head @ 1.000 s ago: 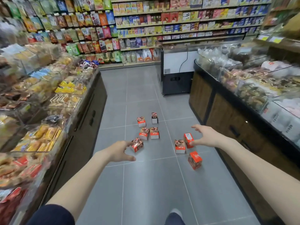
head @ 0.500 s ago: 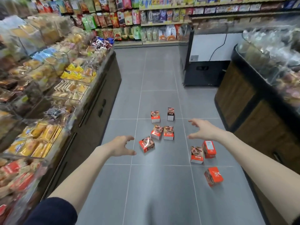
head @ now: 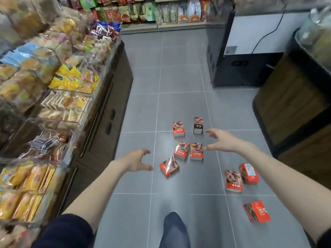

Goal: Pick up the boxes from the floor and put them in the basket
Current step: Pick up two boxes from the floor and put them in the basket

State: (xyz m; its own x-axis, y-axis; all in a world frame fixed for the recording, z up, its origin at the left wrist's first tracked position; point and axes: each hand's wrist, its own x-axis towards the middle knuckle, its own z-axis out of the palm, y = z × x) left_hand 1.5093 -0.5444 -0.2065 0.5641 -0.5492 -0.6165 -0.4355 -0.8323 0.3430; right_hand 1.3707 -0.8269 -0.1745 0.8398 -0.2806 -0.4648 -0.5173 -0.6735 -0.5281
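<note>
Beside the snack counter (head: 107, 108), eight red boxes (head: 196, 151) lie scattered on the floor (head: 179, 77), none lifted, no basket in view, with left hand (head: 138, 161) and right hand (head: 221, 141) hovering apart, fingers spread, empty: seemingly barely begun.

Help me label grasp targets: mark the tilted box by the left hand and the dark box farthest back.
tilted box (head: 169, 166): head view, middle of its top face.
dark box (head: 198, 126): head view, middle of its front face.
</note>
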